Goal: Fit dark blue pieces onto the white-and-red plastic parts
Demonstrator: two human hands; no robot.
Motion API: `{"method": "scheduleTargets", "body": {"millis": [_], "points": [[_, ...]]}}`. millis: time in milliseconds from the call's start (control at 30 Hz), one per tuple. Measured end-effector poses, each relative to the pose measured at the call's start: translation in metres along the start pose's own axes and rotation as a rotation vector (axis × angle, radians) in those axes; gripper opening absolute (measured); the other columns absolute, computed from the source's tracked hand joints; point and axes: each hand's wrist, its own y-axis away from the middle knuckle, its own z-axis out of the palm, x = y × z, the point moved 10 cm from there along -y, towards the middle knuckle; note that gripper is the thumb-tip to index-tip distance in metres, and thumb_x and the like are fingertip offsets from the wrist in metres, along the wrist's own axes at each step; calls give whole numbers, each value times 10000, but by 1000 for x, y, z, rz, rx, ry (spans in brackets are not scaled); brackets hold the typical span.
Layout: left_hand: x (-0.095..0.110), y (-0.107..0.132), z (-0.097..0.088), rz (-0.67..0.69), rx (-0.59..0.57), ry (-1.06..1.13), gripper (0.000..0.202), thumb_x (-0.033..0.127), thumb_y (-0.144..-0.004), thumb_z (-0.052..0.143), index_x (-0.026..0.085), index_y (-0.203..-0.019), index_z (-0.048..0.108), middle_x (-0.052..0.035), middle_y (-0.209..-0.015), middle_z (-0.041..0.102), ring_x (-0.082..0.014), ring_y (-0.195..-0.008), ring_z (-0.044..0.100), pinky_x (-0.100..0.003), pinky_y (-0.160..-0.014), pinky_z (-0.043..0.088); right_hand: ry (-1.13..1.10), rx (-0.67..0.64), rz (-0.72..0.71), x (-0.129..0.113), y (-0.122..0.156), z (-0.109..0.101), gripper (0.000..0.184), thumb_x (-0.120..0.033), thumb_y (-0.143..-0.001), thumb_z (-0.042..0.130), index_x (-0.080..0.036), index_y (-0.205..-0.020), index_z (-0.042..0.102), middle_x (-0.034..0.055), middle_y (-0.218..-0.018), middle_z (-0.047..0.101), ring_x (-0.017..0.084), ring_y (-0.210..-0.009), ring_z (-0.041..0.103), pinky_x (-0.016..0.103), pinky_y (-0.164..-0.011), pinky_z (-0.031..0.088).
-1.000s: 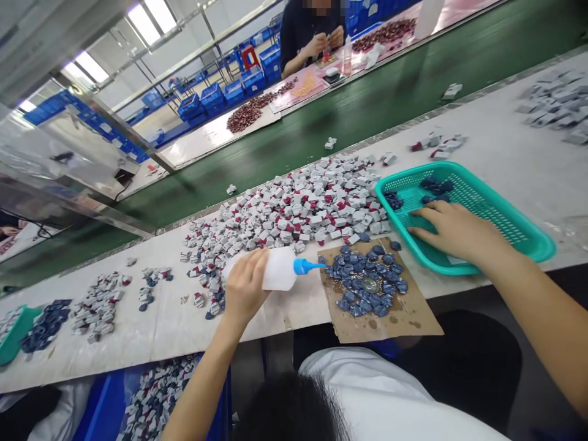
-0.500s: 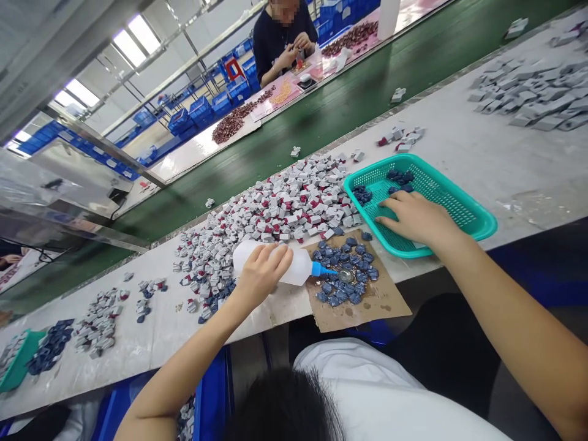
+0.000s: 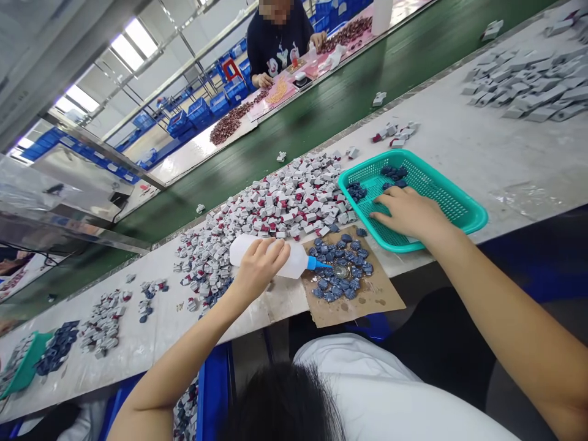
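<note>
Our white-topped workbench [image 3: 463, 153] leaves its open room on the right, where bare surface runs past the teal mesh basket [image 3: 459, 211]. A green conveyor belt [image 3: 321, 135] runs along the bench's far edge, and the cardboard sheet [image 3: 381, 300] reaches its near edge. A blue crate [image 3: 214, 392] sits below that edge on our left.

A dense pile of white-and-red pieces [image 3: 280, 202] crowds the far side of the squeeze bottle [image 3: 291, 260], and grey pieces [image 3: 523, 86] lie farther right. Across the belt, a co-worker [image 3: 278, 43] sits at another bench.

Our hands are well apart. The left hand [image 3: 260, 269] is clamped around the bottle, which is tilted nearly onto its side over the bench, its blue nozzle [image 3: 315, 263] just beside the blue pieces [image 3: 333, 272] on the cardboard, by a shiny wet patch. The right hand [image 3: 408, 214] lies open and palm-down on the basket's mesh.
</note>
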Motion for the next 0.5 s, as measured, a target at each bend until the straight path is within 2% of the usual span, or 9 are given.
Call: {"method": "scheduleTargets", "body": {"millis": [333, 500], "points": [[1, -1, -1, 11, -14, 9, 333, 0, -877, 450, 151, -1106, 639, -106, -1113, 705, -256, -1028, 648, -388, -860, 504, -14, -22, 13, 1, -1, 1, 368, -433, -988, 434, -167, -1208, 559, 108, -1262, 506, 261, -1142, 478, 389, -816, 505], [1, -1, -2, 17, 18, -22, 316, -7, -860, 468, 125, -1094, 633, -108, -1103, 713, -260, -1013, 655, -382, -858, 507, -12, -10, 12, 1, -1, 2, 365, -432, -986, 437, -165, -1205, 555, 105, -1251, 511, 263, -1145, 478, 390, -811, 507]]}}
